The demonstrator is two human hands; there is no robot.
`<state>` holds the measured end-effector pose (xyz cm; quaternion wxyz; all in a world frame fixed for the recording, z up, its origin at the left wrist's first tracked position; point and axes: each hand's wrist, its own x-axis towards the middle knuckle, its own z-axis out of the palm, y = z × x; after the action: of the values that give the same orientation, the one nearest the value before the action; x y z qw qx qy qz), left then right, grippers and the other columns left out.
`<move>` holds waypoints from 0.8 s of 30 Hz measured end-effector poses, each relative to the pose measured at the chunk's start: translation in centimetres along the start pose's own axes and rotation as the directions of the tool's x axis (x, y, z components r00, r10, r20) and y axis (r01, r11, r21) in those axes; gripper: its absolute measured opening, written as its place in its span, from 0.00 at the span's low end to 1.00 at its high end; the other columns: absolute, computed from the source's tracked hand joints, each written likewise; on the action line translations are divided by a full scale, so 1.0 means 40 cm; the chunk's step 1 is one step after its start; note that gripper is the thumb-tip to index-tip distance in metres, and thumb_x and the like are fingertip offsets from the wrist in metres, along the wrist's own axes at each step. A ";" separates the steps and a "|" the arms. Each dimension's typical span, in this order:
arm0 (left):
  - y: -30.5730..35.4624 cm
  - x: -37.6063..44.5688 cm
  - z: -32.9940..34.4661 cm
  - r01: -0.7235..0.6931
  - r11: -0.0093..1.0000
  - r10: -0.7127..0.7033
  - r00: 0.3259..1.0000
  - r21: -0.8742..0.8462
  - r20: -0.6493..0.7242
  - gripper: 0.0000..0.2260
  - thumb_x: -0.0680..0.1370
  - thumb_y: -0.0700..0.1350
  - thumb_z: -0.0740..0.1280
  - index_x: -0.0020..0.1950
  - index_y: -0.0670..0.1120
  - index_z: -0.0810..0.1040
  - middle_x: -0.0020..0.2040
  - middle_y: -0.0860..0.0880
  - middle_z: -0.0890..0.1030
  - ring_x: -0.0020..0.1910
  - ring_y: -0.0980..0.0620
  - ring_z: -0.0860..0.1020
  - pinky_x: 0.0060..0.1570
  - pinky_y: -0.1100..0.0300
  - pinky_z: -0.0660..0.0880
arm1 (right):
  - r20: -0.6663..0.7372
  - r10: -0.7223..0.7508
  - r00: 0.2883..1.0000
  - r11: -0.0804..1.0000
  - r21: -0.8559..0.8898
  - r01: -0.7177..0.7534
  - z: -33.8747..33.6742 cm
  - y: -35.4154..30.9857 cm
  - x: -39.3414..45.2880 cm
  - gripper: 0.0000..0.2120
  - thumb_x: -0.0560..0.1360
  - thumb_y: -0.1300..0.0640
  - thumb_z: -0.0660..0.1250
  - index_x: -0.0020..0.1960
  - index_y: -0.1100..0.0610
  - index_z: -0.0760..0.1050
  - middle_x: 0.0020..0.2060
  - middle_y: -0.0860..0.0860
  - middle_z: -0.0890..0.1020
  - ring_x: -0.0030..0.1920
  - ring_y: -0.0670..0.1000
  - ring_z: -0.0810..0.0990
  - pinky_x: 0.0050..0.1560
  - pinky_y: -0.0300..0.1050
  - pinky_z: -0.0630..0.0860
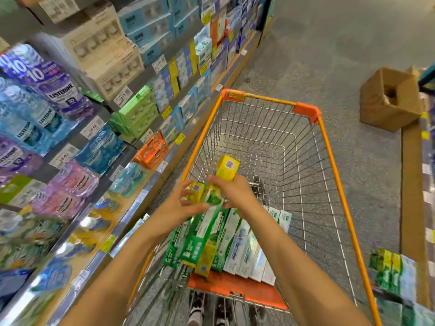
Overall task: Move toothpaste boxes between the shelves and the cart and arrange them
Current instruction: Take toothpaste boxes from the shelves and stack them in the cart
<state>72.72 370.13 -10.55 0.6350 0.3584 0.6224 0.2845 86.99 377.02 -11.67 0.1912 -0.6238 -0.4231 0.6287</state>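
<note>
Gripping two boxes at once was where I saw the risk. My right hand had its fingers curled over the near end of a yellow box, which stuck out past the knuckles toward the middle of the frame, over the bare wire floor of the cart. My left hand had fingers spread and bent round the upper end of a long green box, thumb on its face; I could not tell how firmly, since the picture was blurred there. That green box slanted down toward the lower centre of the frame, its yellow far end resting on the packed row of green and white-blue boxes at the near end of the cart.

The two hands touched or nearly touched, so I judged that one could knock the other's box loose. The yellow box was held by one end only; a slack grip would have let it tip and fall to the cart floor, well apart from the row. The green box lay across the others, and pushing it down crooked could have jammed it or skewed its neighbours.

The shelves ran along the left of the frame, a cardboard carton sat on the floor at upper right.
</note>
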 end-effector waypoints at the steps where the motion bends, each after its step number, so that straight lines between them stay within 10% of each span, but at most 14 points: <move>1: -0.005 -0.003 -0.011 0.011 1.000 -0.011 1.000 -0.006 -0.012 0.29 0.75 0.46 0.69 0.71 0.58 0.60 0.68 0.51 0.67 0.63 0.51 0.71 0.58 0.54 0.69 | -0.014 0.014 1.000 0.999 -0.049 -0.015 0.000 0.020 0.019 0.09 0.73 0.51 0.71 0.45 0.58 0.79 0.40 0.55 0.83 0.40 0.54 0.82 0.39 0.50 0.82; 10: -0.038 -0.013 -0.040 0.004 0.998 -0.007 0.998 -0.056 -0.055 0.22 0.76 0.43 0.68 0.68 0.55 0.68 0.61 0.51 0.74 0.57 0.53 0.76 0.56 0.55 0.74 | -0.033 0.242 0.970 0.936 -0.256 -0.242 0.093 0.161 0.117 0.18 0.72 0.50 0.72 0.36 0.59 0.68 0.30 0.56 0.70 0.30 0.55 0.75 0.36 0.53 0.81; 20: -0.048 -0.012 -0.043 0.013 0.999 -0.015 0.998 -0.040 -0.058 0.21 0.75 0.43 0.69 0.67 0.54 0.69 0.58 0.51 0.77 0.58 0.52 0.77 0.59 0.51 0.74 | -0.147 0.185 0.972 0.891 -0.393 -0.229 0.134 0.186 0.150 0.24 0.72 0.49 0.72 0.28 0.57 0.60 0.25 0.51 0.65 0.25 0.47 0.64 0.24 0.41 0.59; 24: -0.040 -0.011 -0.028 0.022 1.000 -0.023 0.999 -0.008 -0.041 0.21 0.75 0.43 0.70 0.66 0.54 0.70 0.56 0.52 0.78 0.58 0.50 0.77 0.59 0.49 0.74 | -0.088 0.190 0.978 0.869 -0.449 -0.209 0.124 0.184 0.142 0.24 0.70 0.46 0.72 0.29 0.57 0.62 0.26 0.52 0.68 0.27 0.50 0.68 0.31 0.46 0.73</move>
<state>71.42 368.94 -11.55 0.6265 0.3431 0.6383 0.2869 83.55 375.76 -21.56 -0.0177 -0.7041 -0.4879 0.5156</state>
